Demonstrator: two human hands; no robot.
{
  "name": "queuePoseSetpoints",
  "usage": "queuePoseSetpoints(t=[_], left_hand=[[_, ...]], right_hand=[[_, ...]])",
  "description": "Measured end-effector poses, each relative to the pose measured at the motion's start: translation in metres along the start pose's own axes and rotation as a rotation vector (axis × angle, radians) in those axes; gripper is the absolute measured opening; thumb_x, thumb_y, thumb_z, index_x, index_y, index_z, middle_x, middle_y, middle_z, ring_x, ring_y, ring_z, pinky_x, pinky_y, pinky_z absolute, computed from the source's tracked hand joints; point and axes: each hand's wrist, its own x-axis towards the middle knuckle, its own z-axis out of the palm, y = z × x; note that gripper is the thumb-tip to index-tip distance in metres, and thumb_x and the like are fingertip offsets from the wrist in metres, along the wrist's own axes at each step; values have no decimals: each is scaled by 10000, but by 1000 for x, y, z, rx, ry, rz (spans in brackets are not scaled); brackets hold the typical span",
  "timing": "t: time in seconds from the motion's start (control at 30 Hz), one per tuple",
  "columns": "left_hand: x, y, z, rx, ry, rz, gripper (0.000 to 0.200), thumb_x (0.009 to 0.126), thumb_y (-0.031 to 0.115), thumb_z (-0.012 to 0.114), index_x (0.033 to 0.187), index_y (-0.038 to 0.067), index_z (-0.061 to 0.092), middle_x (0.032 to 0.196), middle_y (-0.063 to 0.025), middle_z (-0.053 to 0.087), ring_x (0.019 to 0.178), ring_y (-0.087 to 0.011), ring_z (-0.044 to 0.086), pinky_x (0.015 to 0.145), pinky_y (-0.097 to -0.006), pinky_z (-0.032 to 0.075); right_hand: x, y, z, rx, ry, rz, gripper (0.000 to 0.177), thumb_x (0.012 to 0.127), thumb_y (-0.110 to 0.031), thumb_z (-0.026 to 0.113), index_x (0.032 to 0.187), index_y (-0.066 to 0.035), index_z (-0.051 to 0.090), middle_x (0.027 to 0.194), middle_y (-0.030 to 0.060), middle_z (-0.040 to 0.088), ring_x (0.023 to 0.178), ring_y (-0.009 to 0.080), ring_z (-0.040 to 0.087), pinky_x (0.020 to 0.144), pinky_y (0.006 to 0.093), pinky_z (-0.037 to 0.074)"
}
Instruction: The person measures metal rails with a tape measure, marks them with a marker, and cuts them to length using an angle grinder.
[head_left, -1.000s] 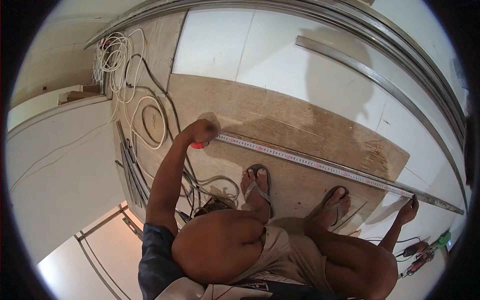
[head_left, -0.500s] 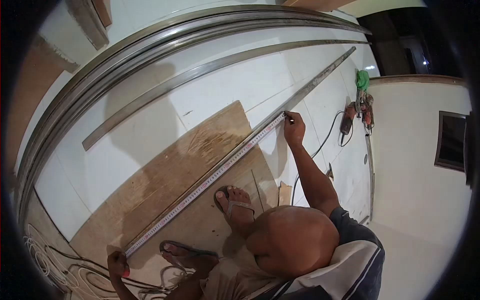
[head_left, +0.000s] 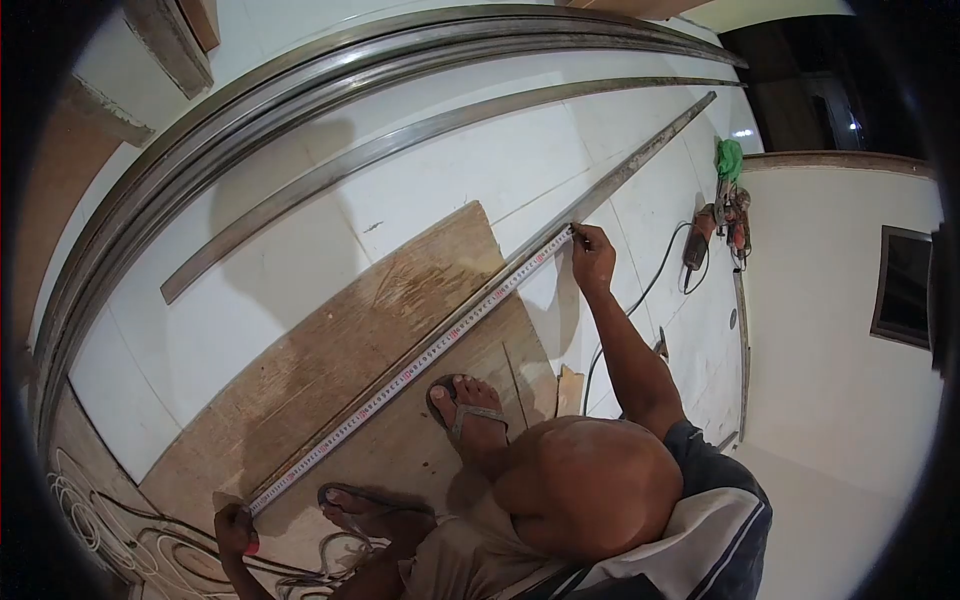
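A tape measure's white blade is drawn out straight along a long, thin metal bar lying diagonally on the floor. At the lower left, my left hand is closed around the red tape measure case, which shows only in part below the fingers. My right hand, at the blade's far end, pinches the tape against the bar. Its fingertips hide the exact end of the blade. Under the tape and part of the bar is a wooden board.
Long metal profiles lie along the far side, with a single metal strip nearer. Corded power tools and a green bag are at the right. Coiled cables lie at the lower left. My sandalled foot rests on the board.
The view has shifted very slightly. Both hands keep their places on the tape measure, which still lies along the bar.
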Motion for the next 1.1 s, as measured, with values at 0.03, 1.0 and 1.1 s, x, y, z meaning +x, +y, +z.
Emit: queuePoseSetpoints(t=[0.03,1.0,1.1], left_hand=[[1,-2,-1,41,-18,34,281,941,214,597,786,-16,636,597,-27,548,569,-121,514,544,-326,426],[-26,53,-16,-322,-516,-342,189,989,281,612,1043,124,522,687,23,509,483,-86,442,409,-242,407],[-21,141,6,-22,-640,-172,343,913,351,717,1025,46,608,753,-2,576,621,-110,525,576,-271,453]], right_hand=[[0,0,0,-3,2,7,235,882,36,651,1095,-41,711,1012,133,718,869,219,708,799,306,550],[2,-24,-24,-82,44,9,151,844,-33,671,984,-77,709,959,105,684,856,286,688,753,367,558],[-16,-62,-9,-24,-20,-58,212,797,-45,712,1004,-90,696,964,95,670,833,280,682,750,365,559]])
